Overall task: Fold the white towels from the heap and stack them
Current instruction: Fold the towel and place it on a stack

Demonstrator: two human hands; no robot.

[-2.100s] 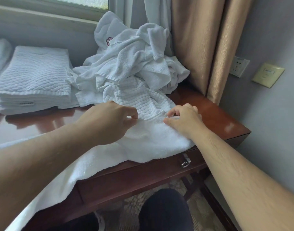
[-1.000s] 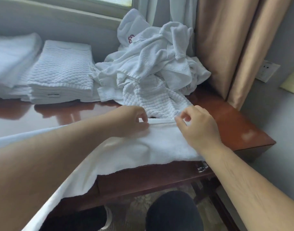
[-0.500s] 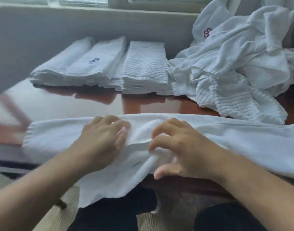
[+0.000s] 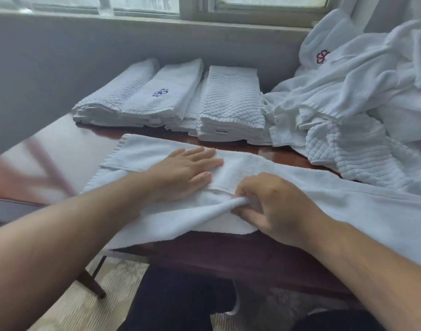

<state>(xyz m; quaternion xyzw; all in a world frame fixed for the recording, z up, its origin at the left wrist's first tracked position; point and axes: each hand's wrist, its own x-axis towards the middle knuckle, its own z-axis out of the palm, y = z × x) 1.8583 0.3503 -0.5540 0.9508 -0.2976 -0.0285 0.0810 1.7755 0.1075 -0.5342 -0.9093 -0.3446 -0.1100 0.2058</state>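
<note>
Right hand (image 4: 273,206) pinches towel (image 4: 252,168); left hand (image 4: 183,173) flat (tag (image 4: 221,131) illegible).

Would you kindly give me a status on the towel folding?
Left hand flat on towel. Right hand pinches its fold. Heap right, stacks behind, neither obstructing.

daylight is coming in through a window (image 4: 145,4) along the top. grey wall (image 4: 49,58) is sitting under the sill (image 4: 240,25), behind the far edge of a glossy reddish-brown table (image 4: 290,154). pale patterned floor (image 4: 114,299) is showing below its near edge, with a dark leg (image 4: 91,284) standing on it.
</note>
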